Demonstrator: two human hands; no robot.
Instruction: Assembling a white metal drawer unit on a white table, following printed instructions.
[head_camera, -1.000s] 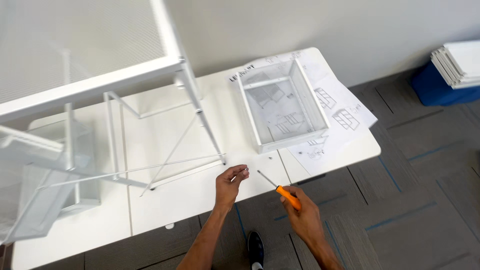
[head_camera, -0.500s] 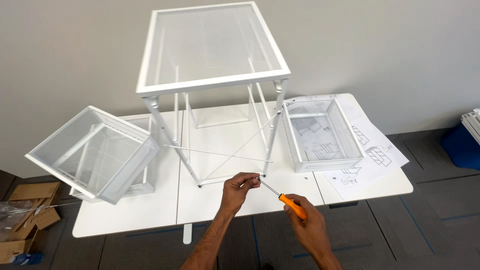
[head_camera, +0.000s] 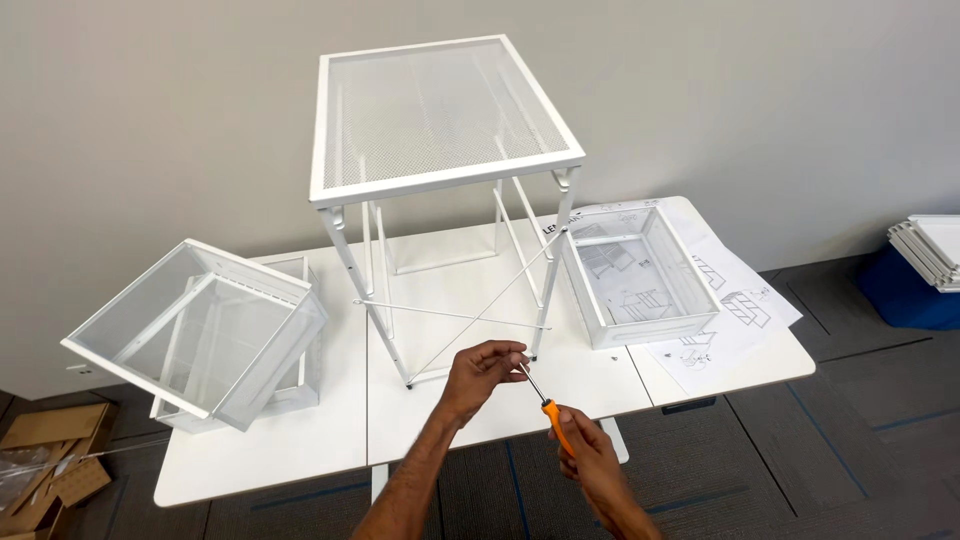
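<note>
A white metal frame with a mesh top (head_camera: 440, 120) stands upright on the white table (head_camera: 300, 450), with thin crossed rods between its legs. My right hand (head_camera: 590, 465) grips an orange-handled screwdriver (head_camera: 545, 405) just in front of the frame. My left hand (head_camera: 480, 372) pinches at the screwdriver's metal tip, fingers closed around something too small to make out. Both hands hover over the table's front edge, near the frame's front legs.
A white mesh basket (head_camera: 640, 280) rests on instruction sheets (head_camera: 740, 310) at the right. Two more mesh baskets (head_camera: 200, 335) lie stacked and tilted at the left. Cardboard scraps (head_camera: 45, 470) lie on the floor at the left; a blue bin with white panels (head_camera: 920, 270) sits far right.
The view has swung up and back, bringing the whole frame and the left baskets into sight. My hands have come together, the left fingers now at the screwdriver's tip.
</note>
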